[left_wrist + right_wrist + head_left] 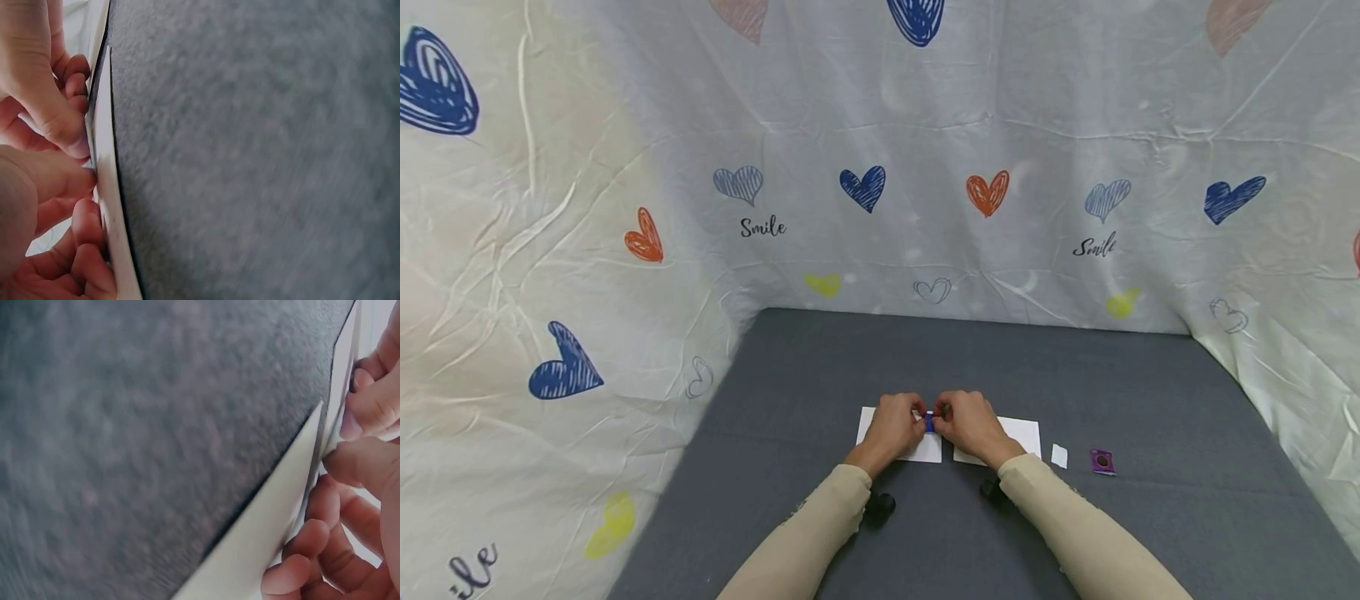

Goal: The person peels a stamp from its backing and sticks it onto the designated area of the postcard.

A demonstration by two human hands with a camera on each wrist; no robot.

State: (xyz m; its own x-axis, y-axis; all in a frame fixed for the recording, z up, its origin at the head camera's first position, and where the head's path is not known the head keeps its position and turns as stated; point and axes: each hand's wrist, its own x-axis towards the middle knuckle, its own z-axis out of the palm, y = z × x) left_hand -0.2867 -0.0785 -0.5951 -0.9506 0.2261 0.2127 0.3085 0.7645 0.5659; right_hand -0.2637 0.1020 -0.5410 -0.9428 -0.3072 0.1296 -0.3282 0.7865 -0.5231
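Side by side over two white sheets, my hands meet at a small blue-purple piece [929, 422], flat and thin like a packet. My left hand [895, 427] pinches its left side between thumb and fingers, and my right hand [972, 423] pinches the right side. Most of the piece is hidden by the fingertips. Under the left hand lies the left white sheet [925, 451]; the right white sheet [1022, 433] is partly covered by the right hand and wrist. In the left wrist view, curled fingers [87, 225] sit right at a white sheet's edge.
To the right of the sheets lie a small white paper piece [1059, 456] and a purple square packet [1102, 462] with a dark round mark. The grey cloth-covered table [820, 367] runs back to a white curtain [925, 108] printed with hearts.
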